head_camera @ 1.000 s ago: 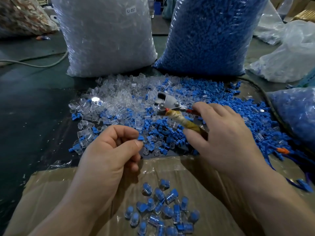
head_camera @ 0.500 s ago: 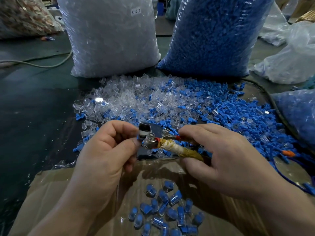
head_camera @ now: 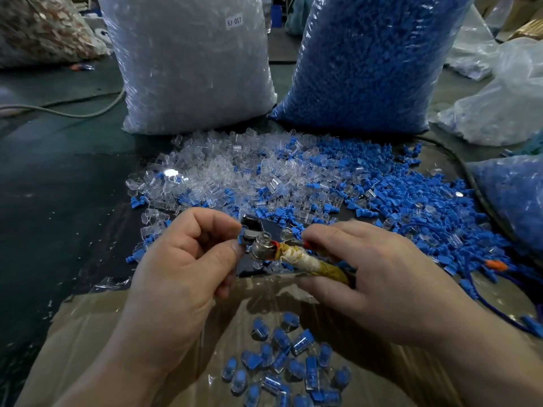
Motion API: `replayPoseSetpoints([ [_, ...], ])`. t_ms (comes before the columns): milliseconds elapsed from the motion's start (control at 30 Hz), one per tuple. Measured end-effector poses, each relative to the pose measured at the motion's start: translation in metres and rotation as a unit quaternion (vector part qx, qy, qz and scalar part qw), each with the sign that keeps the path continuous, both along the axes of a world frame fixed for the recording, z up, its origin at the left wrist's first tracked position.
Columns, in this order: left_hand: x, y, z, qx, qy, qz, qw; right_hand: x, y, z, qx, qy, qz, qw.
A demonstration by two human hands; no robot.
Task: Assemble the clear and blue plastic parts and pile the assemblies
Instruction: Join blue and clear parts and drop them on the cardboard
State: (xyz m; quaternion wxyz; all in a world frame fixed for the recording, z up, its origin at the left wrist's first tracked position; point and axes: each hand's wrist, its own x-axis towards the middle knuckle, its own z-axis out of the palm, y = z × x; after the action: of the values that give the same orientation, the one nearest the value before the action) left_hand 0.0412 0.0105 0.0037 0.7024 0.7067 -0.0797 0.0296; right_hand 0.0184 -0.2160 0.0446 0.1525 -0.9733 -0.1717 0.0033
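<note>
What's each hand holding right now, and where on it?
Right hand grips the tool by its tape-wrapped handle. Left hand pinches a small blue part between thumb and forefinger, at the tool's metal head.

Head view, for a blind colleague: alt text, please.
The left hand pinches a blue part at the metal head of a tape-wrapped tool gripped by the right hand. Finished assemblies lie on cardboard below, loose parts beyond.

Loose clear plastic caps (head_camera: 223, 171) lie in a scattered heap on the dark surface (head_camera: 58, 201), mixing rightward into a spread of small blue plastic plugs (head_camera: 411, 201). One blue plug (head_camera: 241, 239) is pinched in the left hand (head_camera: 182, 265) against the head of a metal hand tool (head_camera: 261, 248). Finished clear-over-blue assemblies (head_camera: 288, 368) lie in a small loose pile on brown cardboard (head_camera: 88, 333), nearest the camera.
</note>
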Motion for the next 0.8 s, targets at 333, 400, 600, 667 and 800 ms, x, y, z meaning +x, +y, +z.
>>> replayPoseSetpoints([
  [333,-0.002,0.001,0.003,0.031,0.004,0.018,0.999,0.002,0.004,-0.002,0.003,-0.013,-0.017,1.000],
  [400,-0.001,-0.001,0.004,0.051,0.010,0.045,0.998,0.003,0.001,-0.006,-0.010,-0.027,-0.039,0.999],
  [600,-0.006,-0.007,0.007,0.110,0.108,0.012,0.988,0.021,-0.006,-0.014,-0.083,-0.061,-0.144,0.984],
  [667,-0.011,-0.014,0.009,0.134,0.113,0.008,0.985,0.026,-0.004,-0.013,-0.106,-0.034,-0.148,0.983],
  [800,-0.012,-0.018,0.009,0.184,0.089,0.037,0.978,0.021,0.002,-0.009,-0.068,-0.081,-0.146,0.984],
])
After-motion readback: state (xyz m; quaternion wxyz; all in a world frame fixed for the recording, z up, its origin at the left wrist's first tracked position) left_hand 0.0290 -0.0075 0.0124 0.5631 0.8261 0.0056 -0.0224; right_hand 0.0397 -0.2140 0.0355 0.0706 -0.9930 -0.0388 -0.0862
